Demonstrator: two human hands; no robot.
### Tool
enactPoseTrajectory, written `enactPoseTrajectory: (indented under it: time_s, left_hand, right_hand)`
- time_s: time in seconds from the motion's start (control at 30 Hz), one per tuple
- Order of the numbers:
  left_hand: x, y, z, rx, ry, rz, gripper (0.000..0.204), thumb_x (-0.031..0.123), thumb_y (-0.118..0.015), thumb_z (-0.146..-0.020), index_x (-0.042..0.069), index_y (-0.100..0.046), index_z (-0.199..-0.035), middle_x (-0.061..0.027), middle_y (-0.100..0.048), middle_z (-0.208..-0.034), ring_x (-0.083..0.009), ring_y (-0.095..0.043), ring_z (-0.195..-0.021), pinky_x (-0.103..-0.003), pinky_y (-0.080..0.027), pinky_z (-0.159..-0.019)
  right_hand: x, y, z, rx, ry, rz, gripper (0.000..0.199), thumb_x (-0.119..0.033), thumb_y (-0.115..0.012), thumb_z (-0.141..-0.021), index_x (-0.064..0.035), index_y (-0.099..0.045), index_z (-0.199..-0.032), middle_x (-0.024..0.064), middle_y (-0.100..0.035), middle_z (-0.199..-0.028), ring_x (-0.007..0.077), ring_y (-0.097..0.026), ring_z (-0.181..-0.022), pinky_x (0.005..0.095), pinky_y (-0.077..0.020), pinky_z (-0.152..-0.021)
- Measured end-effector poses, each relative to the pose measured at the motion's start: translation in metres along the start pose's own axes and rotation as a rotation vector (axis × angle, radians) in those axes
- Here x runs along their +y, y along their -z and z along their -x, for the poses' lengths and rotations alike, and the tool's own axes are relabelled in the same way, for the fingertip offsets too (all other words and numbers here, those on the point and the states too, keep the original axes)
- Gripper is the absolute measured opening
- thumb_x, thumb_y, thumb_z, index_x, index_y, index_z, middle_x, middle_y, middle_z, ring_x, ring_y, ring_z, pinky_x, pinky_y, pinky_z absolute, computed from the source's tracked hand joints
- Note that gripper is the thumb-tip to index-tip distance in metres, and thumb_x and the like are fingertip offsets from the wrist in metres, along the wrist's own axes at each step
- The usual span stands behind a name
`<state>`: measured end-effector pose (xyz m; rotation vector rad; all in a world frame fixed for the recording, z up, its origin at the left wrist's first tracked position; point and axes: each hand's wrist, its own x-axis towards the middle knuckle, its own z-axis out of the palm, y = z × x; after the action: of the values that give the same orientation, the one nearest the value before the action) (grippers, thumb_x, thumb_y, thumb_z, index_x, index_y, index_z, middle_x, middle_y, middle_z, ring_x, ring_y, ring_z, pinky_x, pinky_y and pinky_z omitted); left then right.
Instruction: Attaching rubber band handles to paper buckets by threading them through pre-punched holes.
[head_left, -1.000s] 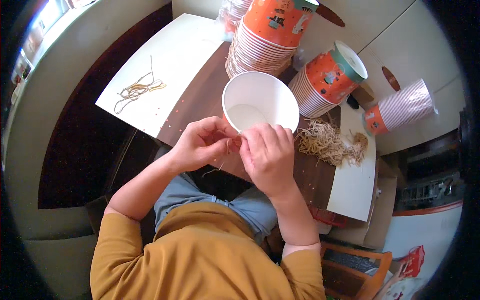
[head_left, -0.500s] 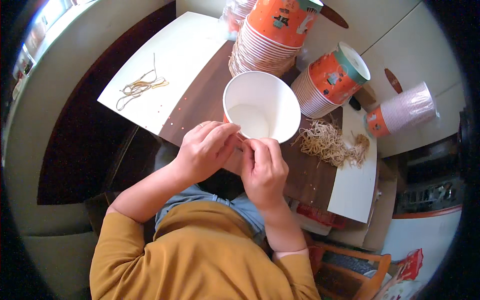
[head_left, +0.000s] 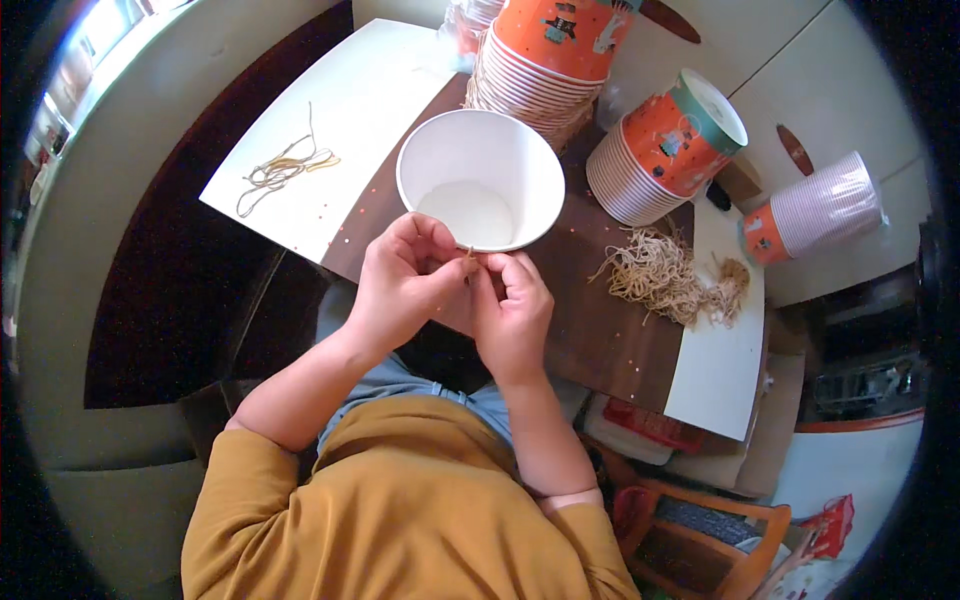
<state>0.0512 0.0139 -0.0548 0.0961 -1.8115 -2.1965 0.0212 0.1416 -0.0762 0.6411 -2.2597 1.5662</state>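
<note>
Head view is showing the person's two hands meeting just at the near rim of a white paper bowl [head_left: 482, 178], which is sitting upright on a brown board [head_left: 600, 320]. The left hand [head_left: 400, 285] and the right hand [head_left: 512, 310] are touching each other, fingers curled inward, and between their fingertips they are pinching a small tan piece – it looks like a short bit of string [head_left: 467, 256], though it is too small to tell more. Both hands are closed around it; neither is spread. The piece is lying directly at the bowl's near edge, so the bowl is sitting straight ahead of both hands, with the left hand slightly nearer to its rim. The string's long axis cannot be made out.

Farther out, to the right of the bowl, a loose heap of tan strings [head_left: 665, 275] is lying on the board, nearer to the right hand. To the left, a few strands [head_left: 283, 168] are resting on a white sheet [head_left: 370, 90]. Beyond the bowl, stacks of orange paper cups [head_left: 545, 50] are lying on their sides – another stack [head_left: 665, 150] is lying to the right, and a pale stack [head_left: 815, 210] farther right again.
</note>
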Motion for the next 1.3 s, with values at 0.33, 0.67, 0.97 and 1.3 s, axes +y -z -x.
enactPoseTrajectory:
  time_s: [0.33,0.67,0.97,1.3]
  left_hand:
    - [0.006,0.005,0.004,0.017,0.048,-0.034,0.021,0.0,-0.066,-0.079,0.001,-0.048,-0.089,-0.0037,-0.06,-0.078,-0.0052,-0.057,-0.064,-0.019,-0.047,-0.055]
    - [0.017,0.005,0.004,0.057,-0.108,-0.481,0.016,0.001,-0.062,-0.079,0.0,-0.052,-0.091,-0.0072,-0.061,-0.069,-0.0086,-0.06,-0.06,-0.023,-0.048,-0.055]
    - [0.007,0.01,0.005,0.005,-0.275,-0.56,0.013,0.001,-0.064,-0.077,-0.001,-0.064,-0.09,-0.0115,-0.065,-0.078,-0.0135,-0.064,-0.061,-0.026,-0.051,-0.055]
    - [-0.011,0.007,0.005,0.071,-0.763,-0.803,0.02,0.001,-0.07,-0.073,0.002,-0.066,-0.092,-0.0115,-0.065,-0.087,-0.0236,-0.064,-0.067,-0.031,-0.053,-0.06]
  right_hand:
    - [0.001,-0.008,0.007,-0.122,-0.872,-1.195,0.017,-0.016,-0.058,-0.091,-0.0077,-0.064,-0.105,-0.0006,-0.064,-0.087,0.0074,-0.054,-0.069,0.0227,-0.0436,-0.062]
    - [0.006,-0.013,0.007,-0.165,-1.016,-1.353,0.02,-0.024,-0.056,-0.091,-0.0103,-0.061,-0.105,-0.0019,-0.061,-0.087,0.008,-0.049,-0.073,0.0265,-0.0414,-0.065]
    - [0.011,-0.007,0.005,-0.237,-1.009,-1.378,0.021,-0.025,-0.052,-0.095,-0.01,-0.06,-0.107,-0.0006,-0.061,-0.09,0.0098,-0.05,-0.074,0.0268,-0.042,-0.067]
    - [0.017,-0.007,0.011,-0.235,-0.929,-1.437,0.019,-0.025,-0.051,-0.096,-0.0114,-0.06,-0.106,-0.0029,-0.061,-0.091,0.0069,-0.051,-0.079,0.026,-0.0403,-0.069]
